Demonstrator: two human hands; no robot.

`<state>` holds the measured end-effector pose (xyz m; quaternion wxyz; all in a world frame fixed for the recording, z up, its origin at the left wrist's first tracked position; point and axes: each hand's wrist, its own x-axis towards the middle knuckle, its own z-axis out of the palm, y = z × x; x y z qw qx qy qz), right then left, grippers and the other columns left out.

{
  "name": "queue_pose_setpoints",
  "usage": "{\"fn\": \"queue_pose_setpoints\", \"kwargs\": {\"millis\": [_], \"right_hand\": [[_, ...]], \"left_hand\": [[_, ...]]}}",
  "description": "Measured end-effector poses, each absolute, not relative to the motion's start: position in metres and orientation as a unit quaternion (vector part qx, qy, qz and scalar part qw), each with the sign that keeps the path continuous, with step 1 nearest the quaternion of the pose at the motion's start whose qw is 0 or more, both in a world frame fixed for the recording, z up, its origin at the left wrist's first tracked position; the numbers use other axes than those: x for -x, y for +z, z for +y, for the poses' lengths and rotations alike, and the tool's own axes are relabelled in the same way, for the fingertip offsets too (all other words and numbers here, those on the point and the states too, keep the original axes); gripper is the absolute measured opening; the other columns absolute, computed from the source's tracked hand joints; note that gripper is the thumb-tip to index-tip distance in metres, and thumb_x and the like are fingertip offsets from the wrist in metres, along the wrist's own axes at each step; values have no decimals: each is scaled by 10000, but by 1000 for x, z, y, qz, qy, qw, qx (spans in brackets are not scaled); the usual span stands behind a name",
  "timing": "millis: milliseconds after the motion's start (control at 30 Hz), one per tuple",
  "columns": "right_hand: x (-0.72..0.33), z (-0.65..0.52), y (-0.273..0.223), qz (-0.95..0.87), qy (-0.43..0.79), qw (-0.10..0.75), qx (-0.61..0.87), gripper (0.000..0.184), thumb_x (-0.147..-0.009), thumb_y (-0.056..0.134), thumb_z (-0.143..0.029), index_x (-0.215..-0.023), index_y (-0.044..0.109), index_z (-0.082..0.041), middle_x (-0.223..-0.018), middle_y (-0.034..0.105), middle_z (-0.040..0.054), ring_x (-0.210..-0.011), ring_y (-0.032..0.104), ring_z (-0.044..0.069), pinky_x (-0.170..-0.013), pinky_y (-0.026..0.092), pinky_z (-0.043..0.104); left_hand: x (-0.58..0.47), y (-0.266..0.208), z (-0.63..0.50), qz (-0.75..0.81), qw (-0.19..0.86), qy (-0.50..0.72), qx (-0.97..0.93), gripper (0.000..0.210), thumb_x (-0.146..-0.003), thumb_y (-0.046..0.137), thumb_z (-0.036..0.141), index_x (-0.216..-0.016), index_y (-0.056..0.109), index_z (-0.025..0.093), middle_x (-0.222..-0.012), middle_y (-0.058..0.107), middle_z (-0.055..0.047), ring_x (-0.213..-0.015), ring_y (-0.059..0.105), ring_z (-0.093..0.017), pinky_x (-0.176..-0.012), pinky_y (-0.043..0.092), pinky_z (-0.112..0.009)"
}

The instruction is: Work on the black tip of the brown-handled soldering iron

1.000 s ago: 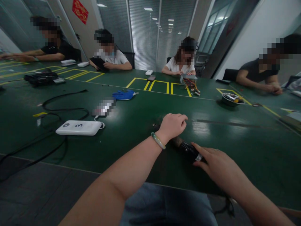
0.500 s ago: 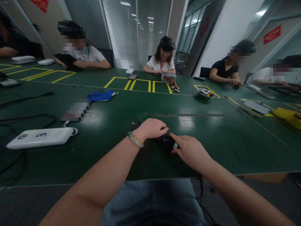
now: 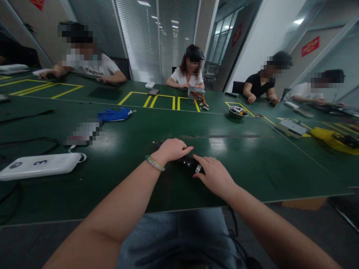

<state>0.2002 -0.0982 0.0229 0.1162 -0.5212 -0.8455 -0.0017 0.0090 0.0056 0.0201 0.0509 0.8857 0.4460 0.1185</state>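
A black electric screwdriver (image 3: 186,162) lies low over the green table in front of me, its small metal tip pointing left. My left hand (image 3: 173,150) is closed over the tip half, with a bangle on the wrist. At the other end, my right hand (image 3: 214,172) grips the body between thumb and fingers, beside a small white label. Parts of the tool are hidden under both hands.
To the left are a white power bank (image 3: 42,166) marked 3, a phone (image 3: 85,131) and a blue glove (image 3: 114,114). A metal bowl (image 3: 238,112) holds small parts. A grey box with wires (image 3: 196,93) stands before a co-worker. A yellow bag (image 3: 333,140) lies right.
The view has turned slightly right, so things sit further left. My hands stay on the screwdriver, and more of its body shows between them. The co-worker at left has stretched an arm outward.
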Motion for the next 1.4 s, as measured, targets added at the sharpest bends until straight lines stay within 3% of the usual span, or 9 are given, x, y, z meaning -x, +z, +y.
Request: {"fn": "queue_pose_setpoints", "kwargs": {"millis": [267,433,533,633,767,900,1067,1200,1400], "right_hand": [[-260,-232,-60,-609,-16,404,683,361,-914,527,-429,-1171,482,-178,-1108,509,135,-1039,505,274,-898,442,452],[-280,-267,-79,-566,333,320,684,413,-952,434,-513,-1183,543,-188,-1019,622,85,-953,596,229,-848,489,356],[-280,-257,-56,-571,435,283,636,454,-915,493,-544,-1134,613,-164,-919,650,59,-823,610,201,-744,496,306],[-291,-247,-14,-590,421,277,631,434,-899,522,-541,-1041,656,-154,-911,648,58,-783,591,179,-657,468,259],[-317,-226,54,-613,343,243,669,451,-883,548,-557,-1063,634,-153,-669,582,1,-577,516,131,-530,388,225],[-326,-176,98,-664,213,267,665,426,-858,588,-528,-1052,635,-151,-627,575,-4,-598,537,140,-583,396,240],[-316,-94,87,-721,172,257,620,331,-835,621,-404,-1054,644,-156,-826,659,37,-686,586,146,-641,430,250],[-322,-49,66,-723,186,234,623,265,-814,628,-344,-978,645,-137,-822,657,29,-647,574,125,-656,431,249],[-340,-24,57,-770,231,-2,594,249,-800,636,-356,-920,686,-144,-817,667,34,-747,588,168,-689,413,256]], "left_hand": [[-9,15,9,452,67,103,-884,605,-911,297,593,-671,687,198,-768,697,-54,-682,608,-183,-598,372,-288],[-10,11,10,457,59,96,-882,605,-895,296,618,-687,689,207,-764,694,-50,-671,590,-186,-593,352,-284],[-10,10,9,469,42,94,-877,583,-879,317,621,-687,693,219,-766,693,-45,-691,592,-199,-602,353,-286],[-10,12,6,478,43,88,-873,573,-869,328,621,-681,693,221,-774,696,-44,-714,597,-201,-615,364,-280],[-8,16,4,493,67,93,-862,569,-867,340,616,-667,693,216,-734,685,-43,-679,587,-194,-612,374,-280],[-4,18,7,517,82,138,-841,563,-889,327,600,-748,715,216,-774,694,-44,-698,594,-200,-614,381,-283],[7,18,14,573,71,133,-806,549,-893,323,575,-788,714,205,-813,693,-72,-714,608,-218,-608,409,-294],[13,20,20,610,72,124,-779,545,-908,304,539,-814,707,185,-818,689,-97,-721,620,-221,-615,431,-298],[16,17,24,606,73,134,-781,529,-926,306,532,-839,691,180,-839,686,-94,-749,616,-204,-635,432,-282]]}}
